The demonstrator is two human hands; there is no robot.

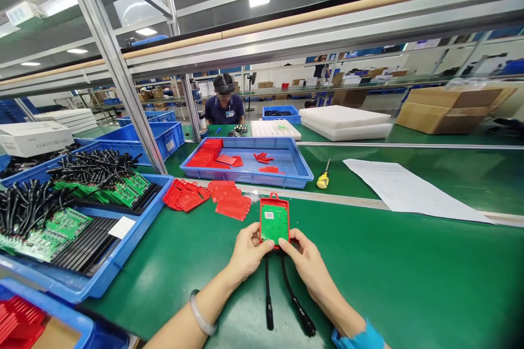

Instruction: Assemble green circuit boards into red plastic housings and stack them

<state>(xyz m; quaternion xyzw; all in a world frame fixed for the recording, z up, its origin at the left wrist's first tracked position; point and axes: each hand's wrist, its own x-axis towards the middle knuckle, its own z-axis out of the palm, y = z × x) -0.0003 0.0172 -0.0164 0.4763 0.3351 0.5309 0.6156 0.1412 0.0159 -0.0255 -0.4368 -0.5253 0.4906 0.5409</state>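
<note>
Left hand: left hand (246,253) is sitting at lower centre of the frame, fingers curled, thumb pressing on the lower left corner of the red case (274,221); a clear bangle (201,313) is circling the wrist.
Right hand: right hand (306,263) is sitting just right of it, gripping the case's lower right corner, thumb tip lying on the bottom edge (a blue cuff (360,338) is showing at the frame bottom).
Red case: it is lying flat on the green mat (409,278) at centre frame, open side up, hanging loop pointing away from the person.
Circuit board: a green circuit board (274,223) is filling the case, a small white label showing near its top.
Cables: two black cables (286,294) are running out of the case's bottom edge between the hands, toward the lower frame edge, ending in thick plugs.
Loose red parts: red lids (229,199) are lying in a loose pile just above and left of the case.
Middle tray: a blue tray (249,161) above centre is holding more red pieces.
Left tray: a blue bin (135,229) at left is holding green boards with black cables (stacked on black racks).
Screwdriver: a yellow-handled screwdriver (323,177) is lying right of the middle tray.
Paper: a white sheet (405,191) is lying at right centre.
Co-worker: a person in a dark shirt (224,109) is sitting at upper centre, across the bench.
</note>
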